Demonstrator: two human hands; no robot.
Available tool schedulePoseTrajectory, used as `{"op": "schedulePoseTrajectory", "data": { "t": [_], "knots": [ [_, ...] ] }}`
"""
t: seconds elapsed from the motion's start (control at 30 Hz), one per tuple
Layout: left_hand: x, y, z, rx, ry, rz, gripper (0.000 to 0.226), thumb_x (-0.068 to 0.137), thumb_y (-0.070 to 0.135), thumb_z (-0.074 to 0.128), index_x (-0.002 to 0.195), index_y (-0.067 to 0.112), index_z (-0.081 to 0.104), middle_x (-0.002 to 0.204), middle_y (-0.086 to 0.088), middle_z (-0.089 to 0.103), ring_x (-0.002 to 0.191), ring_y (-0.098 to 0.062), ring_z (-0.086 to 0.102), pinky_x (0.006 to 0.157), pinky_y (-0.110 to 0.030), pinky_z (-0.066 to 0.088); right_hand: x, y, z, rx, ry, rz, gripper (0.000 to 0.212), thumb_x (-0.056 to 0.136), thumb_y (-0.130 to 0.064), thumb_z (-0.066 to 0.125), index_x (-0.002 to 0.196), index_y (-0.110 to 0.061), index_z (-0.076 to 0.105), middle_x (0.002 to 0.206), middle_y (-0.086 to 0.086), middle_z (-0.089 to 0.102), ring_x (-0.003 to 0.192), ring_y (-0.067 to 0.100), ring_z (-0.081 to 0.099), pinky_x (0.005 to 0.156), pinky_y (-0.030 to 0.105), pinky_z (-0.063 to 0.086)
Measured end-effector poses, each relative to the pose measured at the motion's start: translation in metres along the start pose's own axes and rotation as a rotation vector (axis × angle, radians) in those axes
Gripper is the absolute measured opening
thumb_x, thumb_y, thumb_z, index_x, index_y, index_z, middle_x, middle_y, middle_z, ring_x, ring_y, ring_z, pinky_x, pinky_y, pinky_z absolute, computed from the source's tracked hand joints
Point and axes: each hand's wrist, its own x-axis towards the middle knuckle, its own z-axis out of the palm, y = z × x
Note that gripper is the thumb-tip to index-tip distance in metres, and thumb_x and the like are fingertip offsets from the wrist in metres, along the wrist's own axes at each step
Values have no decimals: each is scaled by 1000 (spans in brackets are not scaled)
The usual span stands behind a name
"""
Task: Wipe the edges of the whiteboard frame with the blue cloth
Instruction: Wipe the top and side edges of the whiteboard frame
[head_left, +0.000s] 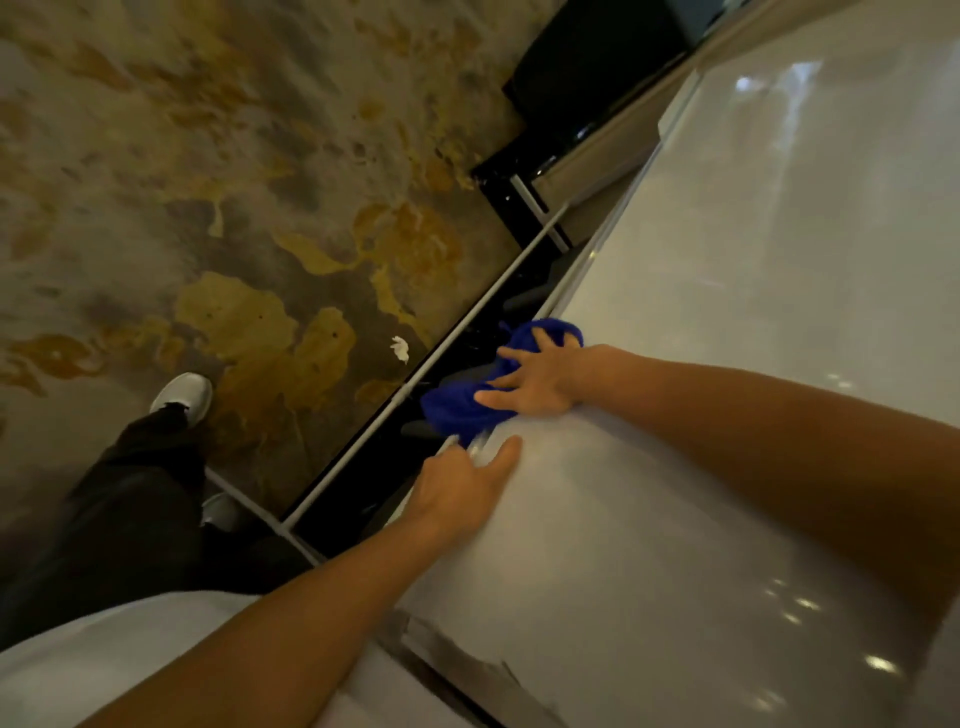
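The glossy whiteboard (727, 338) fills the right half of the head view, its metal frame edge (592, 260) running diagonally from lower left to upper right. My right hand (540, 382) presses the blue cloth (457, 410) against that edge, fingers spread over the cloth, which bunches over the rim. Just below it, my left hand (462, 488) rests on the board's edge with its fingers wrapped over the rim and nothing else in it.
Below the board runs a white stand rail (467, 322) over a dark gap. The mottled brown and yellow floor (234, 182) lies at left, with a white scrap (400, 348) on it. My dark trousers and white shoe (184, 395) stand near the rail.
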Motion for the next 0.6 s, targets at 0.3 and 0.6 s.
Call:
{"op": "schedulePoseTrajectory", "data": {
  "t": [0.3,0.6],
  "knots": [
    [3,1,8,34,22,35,83,81,78,42,120,7,59,121,-15,60,105,-31,59,84,-36,47,-1,8,-2,-174,457,-145,80,79,-86,29,149,-49,24,159,9,18,141,40,17,112,59,14],
    [4,1,23,25,14,39,71,80,78,43,101,13,61,102,-6,61,87,-21,58,73,-33,43,14,15,18,-67,136,77,96,66,-97,11,149,-53,-7,165,8,-8,146,48,-13,110,66,-14]
  ]
}}
